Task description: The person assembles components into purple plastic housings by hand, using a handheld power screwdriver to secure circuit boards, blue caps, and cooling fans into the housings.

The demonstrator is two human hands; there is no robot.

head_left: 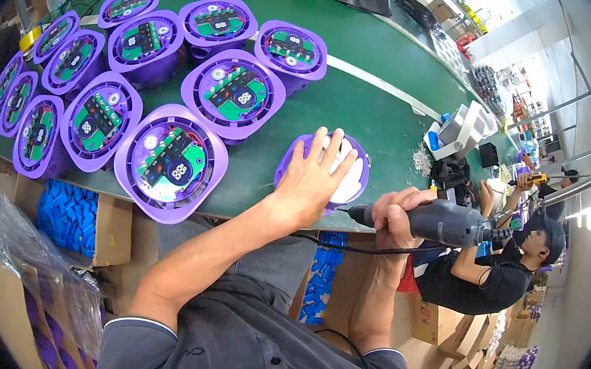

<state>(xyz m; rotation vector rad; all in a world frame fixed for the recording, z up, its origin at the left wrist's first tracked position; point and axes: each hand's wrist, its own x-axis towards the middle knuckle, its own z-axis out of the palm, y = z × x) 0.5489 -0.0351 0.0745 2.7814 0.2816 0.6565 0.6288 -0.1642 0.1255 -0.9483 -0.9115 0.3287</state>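
Observation:
My left hand (pixel 309 179) lies with spread fingers over a white rounded part inside a purple housing (pixel 286 160) at the bench's near edge. The palm and fingers hide much of that white part (pixel 348 185). My right hand (pixel 396 217) is wrapped around a dark grey corded electric screwdriver (pixel 451 223), held level to the right of the housing. Its narrow nose points left, close to the housing's lower rim; whether the bit touches it I cannot tell. Left of my hands stands a purple housing with a green circuit board (pixel 174 165), its top uncovered.
Several more purple housings with exposed boards (pixel 234 94) crowd the green bench (pixel 367 116) at left. Small screws (pixel 421 160) lie in a pile at right, near a white-grey device (pixel 459 131). Below are a box of blue pieces (pixel 69 219) and cartons. A co-worker (pixel 491 265) sits at right.

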